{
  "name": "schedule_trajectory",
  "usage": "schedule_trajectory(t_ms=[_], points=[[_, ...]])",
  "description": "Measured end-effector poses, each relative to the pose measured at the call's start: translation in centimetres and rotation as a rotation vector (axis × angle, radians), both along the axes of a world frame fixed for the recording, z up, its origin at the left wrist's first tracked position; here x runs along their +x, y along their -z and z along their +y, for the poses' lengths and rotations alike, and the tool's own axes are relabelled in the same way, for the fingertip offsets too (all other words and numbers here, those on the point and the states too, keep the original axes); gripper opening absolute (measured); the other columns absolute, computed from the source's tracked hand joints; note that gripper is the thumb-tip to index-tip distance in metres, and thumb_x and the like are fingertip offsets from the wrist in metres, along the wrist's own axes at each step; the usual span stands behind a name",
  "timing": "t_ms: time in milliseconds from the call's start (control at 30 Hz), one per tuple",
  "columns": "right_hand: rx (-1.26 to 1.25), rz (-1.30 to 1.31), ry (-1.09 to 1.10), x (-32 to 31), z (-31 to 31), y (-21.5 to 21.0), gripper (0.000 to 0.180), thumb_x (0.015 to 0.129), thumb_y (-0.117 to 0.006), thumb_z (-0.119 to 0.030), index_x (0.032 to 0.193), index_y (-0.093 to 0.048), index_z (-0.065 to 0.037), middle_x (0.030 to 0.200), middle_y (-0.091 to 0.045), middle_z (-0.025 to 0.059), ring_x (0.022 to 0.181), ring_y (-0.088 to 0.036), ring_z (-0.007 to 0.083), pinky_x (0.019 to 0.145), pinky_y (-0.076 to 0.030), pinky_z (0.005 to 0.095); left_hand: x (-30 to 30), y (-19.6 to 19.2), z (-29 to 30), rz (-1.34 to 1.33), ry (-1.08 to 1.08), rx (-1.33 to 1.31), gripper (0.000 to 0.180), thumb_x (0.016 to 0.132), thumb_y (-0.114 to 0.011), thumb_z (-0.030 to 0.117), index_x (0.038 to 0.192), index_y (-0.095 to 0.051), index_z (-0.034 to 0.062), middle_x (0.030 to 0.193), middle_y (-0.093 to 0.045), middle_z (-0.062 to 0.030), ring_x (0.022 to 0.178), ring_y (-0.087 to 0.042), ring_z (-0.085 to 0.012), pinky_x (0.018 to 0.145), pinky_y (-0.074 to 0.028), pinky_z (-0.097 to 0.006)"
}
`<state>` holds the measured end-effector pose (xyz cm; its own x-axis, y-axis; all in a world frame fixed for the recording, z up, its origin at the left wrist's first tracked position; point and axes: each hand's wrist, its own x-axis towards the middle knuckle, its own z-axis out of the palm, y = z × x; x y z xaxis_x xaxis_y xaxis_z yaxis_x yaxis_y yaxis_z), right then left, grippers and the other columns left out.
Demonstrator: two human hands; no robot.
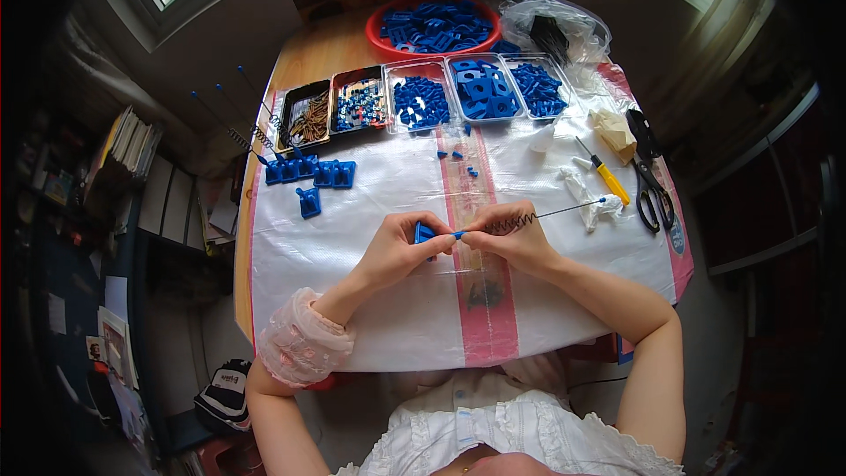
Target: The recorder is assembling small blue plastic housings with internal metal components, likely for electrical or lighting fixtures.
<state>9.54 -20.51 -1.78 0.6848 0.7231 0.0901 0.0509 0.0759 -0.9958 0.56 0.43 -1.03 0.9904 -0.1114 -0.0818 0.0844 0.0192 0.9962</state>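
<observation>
I see left hand (398,247) pinching a small blue plastic part (424,233) level, right hand (515,234) pinching a spring-loaded rod (538,216) so its tip lines up, trays (421,99) far.

Trays (421,101) lie behind the hands (458,242), scissors (650,178) right.

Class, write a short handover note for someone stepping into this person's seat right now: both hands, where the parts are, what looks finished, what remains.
Left hand: shut on a small blue plastic part above the white sheet.
Right hand: fingers pinch a thin rod carrying a coiled spring, its tip at the blue part.
Parts: five trays of springs, small hardware and blue pieces at the far edge; red bowl of blue pieces behind.
Done: several assembled blue pieces on the left.
Left: the held piece looks unfinished; trays remain full.
Scissors and yellow screwdriver lie right.
</observation>
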Motion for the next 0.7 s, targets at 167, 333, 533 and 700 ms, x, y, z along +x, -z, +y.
schedule_trajectory(t_ms=[167, 333, 533, 700], points=[[-0.027, 0.025, 0.032, 0.0, 0.0, -0.2, 0.007, 0.083, -0.075, -0.005, 0.086, -0.075, 0.001, 0.077, -0.069, 0.0010, 0.069, -0.060, 0.0036, 0.060, -0.046, 0.0184, 0.6, -0.5, 0.2, 0.069, 0.022, -0.010, 0.017, 0.089, -0.072, 0.019, 0.094, -0.069, 0.0026, 0.080, -0.071, -0.0050, 0.075, -0.067, -0.0091, 0.062, -0.049, -0.021], [-0.027, 0.050, 0.018, -0.2, 0.2, -0.6, 0.005, 0.083, -0.074, -0.003, 0.086, -0.075, 0.001, 0.079, -0.070, 0.0023, 0.071, -0.062, 0.0050, 0.064, -0.049, 0.0195, 0.5, -1.1, 0.3, 0.094, 0.023, -0.013, 0.018, 0.088, -0.072, 0.020, 0.093, -0.069, 0.0034, 0.080, -0.070, -0.0051, 0.076, -0.068, -0.0104, 0.063, -0.050, -0.023], [0.016, 0.055, 0.002, -0.1, 0.1, -0.7, 0.010, 0.084, -0.076, -0.007, 0.088, -0.075, 0.002, 0.078, -0.070, 0.0021, 0.070, -0.062, 0.0044, 0.063, -0.049, 0.0193, 0.4, -1.1, 0.3, 0.084, 0.014, 0.010, 0.017, 0.088, -0.072, 0.020, 0.093, -0.069, 0.0041, 0.081, -0.070, -0.0050, 0.078, -0.068, -0.0103, 0.063, -0.049, -0.023], [0.026, 0.049, -0.020, 0.0, 0.2, -0.8, 0.010, 0.085, -0.075, -0.006, 0.089, -0.074, 0.003, 0.079, -0.071, 0.0026, 0.072, -0.062, 0.0047, 0.064, -0.049, 0.0193, 0.2, -1.1, 0.1, 0.078, -0.007, 0.026, 0.016, 0.089, -0.072, 0.019, 0.093, -0.068, 0.0039, 0.082, -0.070, -0.0044, 0.078, -0.068, -0.0098, 0.063, -0.049, -0.022]])
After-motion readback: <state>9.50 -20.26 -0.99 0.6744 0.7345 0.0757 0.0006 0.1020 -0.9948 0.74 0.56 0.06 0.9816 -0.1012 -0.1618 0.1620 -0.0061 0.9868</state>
